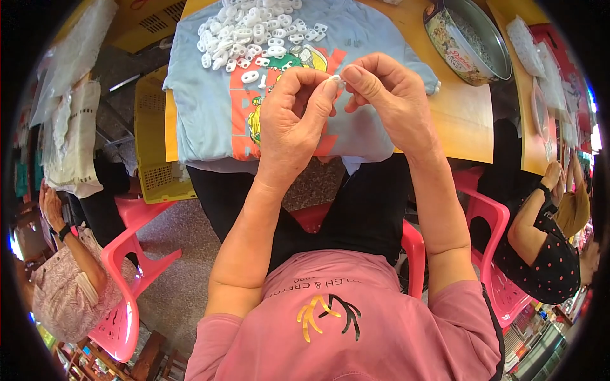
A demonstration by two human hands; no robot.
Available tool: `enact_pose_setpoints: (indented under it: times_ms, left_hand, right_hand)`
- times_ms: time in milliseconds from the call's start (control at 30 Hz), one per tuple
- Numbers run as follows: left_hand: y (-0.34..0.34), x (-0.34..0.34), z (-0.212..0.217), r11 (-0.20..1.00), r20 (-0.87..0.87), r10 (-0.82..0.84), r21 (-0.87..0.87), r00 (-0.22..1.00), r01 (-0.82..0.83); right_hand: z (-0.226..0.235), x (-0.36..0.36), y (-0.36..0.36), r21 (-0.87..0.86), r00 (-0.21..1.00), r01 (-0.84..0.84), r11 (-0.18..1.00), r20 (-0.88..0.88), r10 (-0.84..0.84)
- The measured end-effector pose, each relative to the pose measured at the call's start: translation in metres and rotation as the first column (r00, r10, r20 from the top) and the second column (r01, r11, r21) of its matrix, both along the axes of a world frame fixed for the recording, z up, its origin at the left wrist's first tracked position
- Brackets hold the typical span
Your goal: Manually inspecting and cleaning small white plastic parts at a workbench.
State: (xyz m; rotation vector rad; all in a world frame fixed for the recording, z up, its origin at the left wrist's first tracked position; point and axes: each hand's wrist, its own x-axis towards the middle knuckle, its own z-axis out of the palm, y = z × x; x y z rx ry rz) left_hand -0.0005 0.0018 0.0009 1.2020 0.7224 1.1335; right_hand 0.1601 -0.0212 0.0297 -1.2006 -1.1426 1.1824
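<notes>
Above the near part of a blue printed T-shirt (206, 120) spread on the table, my two hands meet. Between the thumb and forefinger of my left hand (293, 117) is a small white plastic piece (337, 80), mostly covered by the fingers. My right hand (395, 95) is closed in a pinch right against it; whatever lies between its fingertips is too small to name. Beyond my hands, a heap of white oval plastic pieces with two holes (244, 32) rests on the shirt. One loose oval piece (250, 77) and a small T-shaped white piece (262, 82) lie nearer.
An oval metal tin (447, 46) with small glinting bits inside stands on the wooden table (473, 120) at the right. A yellow plastic crate (152, 174) is to the left below the table edge. People on pink chairs (130, 267) sit at both sides.
</notes>
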Motion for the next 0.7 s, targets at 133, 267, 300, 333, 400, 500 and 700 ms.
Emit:
enact_pose_setpoints:
  times_ms: [133, 267, 300, 333, 400, 500, 700]
  left_hand:
    - [0.0003, 0.0007, -0.0009, 1.000, 0.017, 0.003, 0.004, 1.000, -0.003]
    - [0.0005, 0.0003, -0.0017, 1.000, 0.008, -0.003, 0.002, 1.000, 0.003]
    - [0.0004, 0.0006, -0.0009, 1.000, 0.007, 0.003, 0.003, 1.000, -0.003]
    - [0.0002, 0.0008, -0.0003, 1.000, 0.006, 0.009, 0.004, 1.000, -0.009]
    - [0.0003, 0.0008, 0.0003, 1.000, 0.000, 0.012, 0.002, 1.000, -0.012]
    - [0.0007, 0.0013, -0.0007, 1.000, -0.001, 0.020, 0.010, 1.000, -0.020]
    - [0.0008, 0.0014, 0.0003, 0.999, -0.017, 0.030, 0.029, 0.999, -0.029]
  right_hand:
    - [-0.0016, 0.0009, 0.0011, -0.001, 1.000, 0.007, 1.000, 0.014, -0.007]
    - [-0.0017, 0.0000, 0.0012, 0.003, 1.000, 0.008, 1.000, 0.019, -0.008]
    - [-0.0015, -0.0004, 0.0011, 0.001, 1.000, 0.008, 1.000, 0.019, -0.008]
    - [-0.0010, -0.0009, 0.0008, 0.006, 0.999, 0.012, 1.000, 0.032, -0.013]
    - [0.0004, -0.0019, 0.0006, 0.010, 0.999, 0.017, 1.000, 0.046, -0.017]
    - [0.0027, -0.0028, 0.0002, 0.043, 0.993, 0.026, 0.999, 0.110, -0.031]
    - [0.0026, -0.0023, -0.0006, 0.027, 0.987, 0.030, 0.999, 0.157, -0.034]
